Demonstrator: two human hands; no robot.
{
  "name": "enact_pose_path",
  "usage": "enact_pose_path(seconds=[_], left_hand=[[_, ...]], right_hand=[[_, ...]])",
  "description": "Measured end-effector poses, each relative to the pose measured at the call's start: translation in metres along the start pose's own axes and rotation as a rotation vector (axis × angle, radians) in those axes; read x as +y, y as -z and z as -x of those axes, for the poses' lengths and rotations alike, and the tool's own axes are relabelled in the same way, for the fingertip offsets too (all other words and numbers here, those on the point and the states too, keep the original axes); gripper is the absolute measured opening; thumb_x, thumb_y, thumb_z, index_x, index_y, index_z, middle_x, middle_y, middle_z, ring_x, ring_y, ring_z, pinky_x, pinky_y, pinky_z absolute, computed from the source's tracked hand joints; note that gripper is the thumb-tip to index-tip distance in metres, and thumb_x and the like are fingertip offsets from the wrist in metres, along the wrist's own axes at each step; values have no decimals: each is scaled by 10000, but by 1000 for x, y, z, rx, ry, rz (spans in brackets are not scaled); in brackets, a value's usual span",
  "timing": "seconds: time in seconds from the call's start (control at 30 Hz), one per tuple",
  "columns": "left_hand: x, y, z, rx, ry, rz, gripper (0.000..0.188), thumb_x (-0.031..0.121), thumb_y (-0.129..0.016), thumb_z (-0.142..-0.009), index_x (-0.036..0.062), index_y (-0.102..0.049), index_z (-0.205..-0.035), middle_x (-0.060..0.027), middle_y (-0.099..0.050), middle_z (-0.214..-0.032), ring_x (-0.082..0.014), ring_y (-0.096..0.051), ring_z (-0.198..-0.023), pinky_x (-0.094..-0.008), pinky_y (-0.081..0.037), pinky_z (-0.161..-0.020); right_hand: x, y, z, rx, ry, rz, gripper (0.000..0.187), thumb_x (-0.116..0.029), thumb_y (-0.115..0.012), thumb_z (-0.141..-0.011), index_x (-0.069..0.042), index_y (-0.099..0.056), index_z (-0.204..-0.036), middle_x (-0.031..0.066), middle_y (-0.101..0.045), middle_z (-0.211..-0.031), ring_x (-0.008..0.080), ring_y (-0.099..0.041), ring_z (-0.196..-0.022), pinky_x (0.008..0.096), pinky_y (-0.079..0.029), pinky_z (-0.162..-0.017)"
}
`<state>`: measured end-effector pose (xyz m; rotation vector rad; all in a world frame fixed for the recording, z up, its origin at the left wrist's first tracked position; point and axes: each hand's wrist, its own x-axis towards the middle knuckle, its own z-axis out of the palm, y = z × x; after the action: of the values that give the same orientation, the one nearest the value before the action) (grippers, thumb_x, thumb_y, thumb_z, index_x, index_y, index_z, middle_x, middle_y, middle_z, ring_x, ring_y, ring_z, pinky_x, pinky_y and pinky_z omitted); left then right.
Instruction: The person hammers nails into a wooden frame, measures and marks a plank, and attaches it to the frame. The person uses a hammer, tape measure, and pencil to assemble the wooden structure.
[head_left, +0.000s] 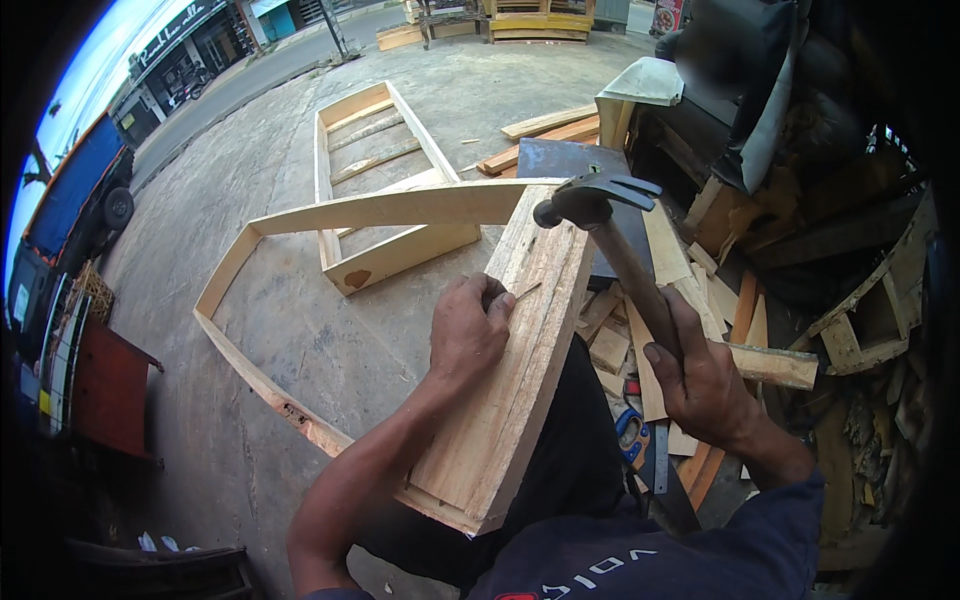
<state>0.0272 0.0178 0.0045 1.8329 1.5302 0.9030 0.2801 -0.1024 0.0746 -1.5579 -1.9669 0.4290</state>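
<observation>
My left hand [470, 332] pinches a thin nail [528, 291] between thumb and fingers, its point end against the wooden board. The pale board [520, 380], built of strips laid side by side, slants across my lap and forms one side of a large wooden frame [390, 210]. In my right hand [700, 385] is a claw hammer [600, 205], fingers wrapped round its wooden handle. The hammer's head hangs above the far end of the board, apart from the nail, with its claw turned to the right.
A second, slatted wooden frame [395, 262] lies on the concrete ahead. Wood offcuts [720, 300] are heaped to my right, with a blue-handled saw [632, 435] and a metal ruler [661, 457] among them. A red cabinet [108, 390] and a truck [75, 190] stand at left.
</observation>
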Motion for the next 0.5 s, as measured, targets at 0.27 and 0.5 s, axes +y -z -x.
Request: enact_pose_path(seconds=[0.27, 0.5], left_hand=[[0, 1, -6, -51, 113, 52, 255, 211, -708, -958, -32, -741, -1030, -173, -733, -884, -245, -682, -802, -395, -526, -800], [-9, -6, -8, -58, 150, 81, 211, 203, -721, -925, -2, -747, -965, -214, -721, -971, -368, -687, -923, -470, -519, -875]], right_hand=[[-14, 9, -16, -64, 221, 193, 622, -167, -637, -1017, -22, -328, -1536, 260, -707, -919, 447, -709, -710, 509, -580, -643], [-15, -1, -12, -341, -39, 453, 568, -122, -604, -1024, 6, -346, -1514, 261, -687, -800, 457, -723, -739, 498, -571, -666]])
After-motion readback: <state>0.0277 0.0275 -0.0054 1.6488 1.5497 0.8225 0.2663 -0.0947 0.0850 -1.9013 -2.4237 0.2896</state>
